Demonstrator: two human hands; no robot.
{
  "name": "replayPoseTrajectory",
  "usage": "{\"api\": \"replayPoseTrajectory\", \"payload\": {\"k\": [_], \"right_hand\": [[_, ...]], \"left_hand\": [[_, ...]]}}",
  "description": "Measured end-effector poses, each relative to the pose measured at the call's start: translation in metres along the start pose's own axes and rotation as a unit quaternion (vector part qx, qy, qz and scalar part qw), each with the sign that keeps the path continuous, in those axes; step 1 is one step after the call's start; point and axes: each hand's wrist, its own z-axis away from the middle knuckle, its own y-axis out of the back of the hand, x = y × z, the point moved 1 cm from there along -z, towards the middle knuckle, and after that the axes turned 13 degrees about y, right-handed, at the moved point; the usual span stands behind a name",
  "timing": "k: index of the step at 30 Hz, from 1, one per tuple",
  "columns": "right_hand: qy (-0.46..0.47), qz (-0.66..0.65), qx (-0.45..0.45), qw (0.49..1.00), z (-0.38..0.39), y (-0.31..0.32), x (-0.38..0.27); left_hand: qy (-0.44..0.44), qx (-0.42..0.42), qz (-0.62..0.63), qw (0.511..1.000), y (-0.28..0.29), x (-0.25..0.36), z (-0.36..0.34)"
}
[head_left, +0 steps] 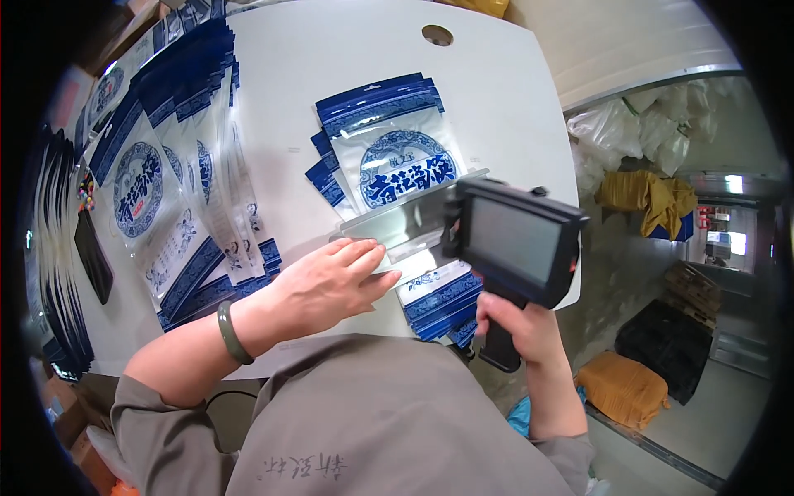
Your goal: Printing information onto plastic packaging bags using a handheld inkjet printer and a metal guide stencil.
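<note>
My left hand [335, 281], with a green bangle, holds down a clear-and-silver guide plate [405, 215] with curved fingers at its near end. The plate lies across a fanned stack of blue-and-white plastic pouches [397, 136] on the white table [289, 50]. My right hand [517, 326] grips the handle of a black handheld device [513, 240] with a grey screen. Its head meets the plate over the pouches. The pouch surface under the device is partly hidden.
Fanned pouches [165, 174] cover the left side, with more stacked at the far-left edge [58, 240]. A black phone-like object [93, 256] with beads lies between them. Right of the table are plastic bundles [620, 132], yellow sacks [628, 388], wooden pallets and black objects.
</note>
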Motion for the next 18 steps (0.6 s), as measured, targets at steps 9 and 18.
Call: {"api": "replayPoseTrajectory", "payload": {"k": [9,18], "right_hand": [[-0.093,0.058,-0.047,0.993,-0.005,-0.026,-0.014],[-0.134,0.129,-0.074,0.980,-0.011,-0.047,-0.026]], "left_hand": [[-0.023,0.041,-0.072,0.996,-0.005,0.004,0.000],[-0.025,0.071,-0.029,0.997,-0.014,0.000,0.005]]}}
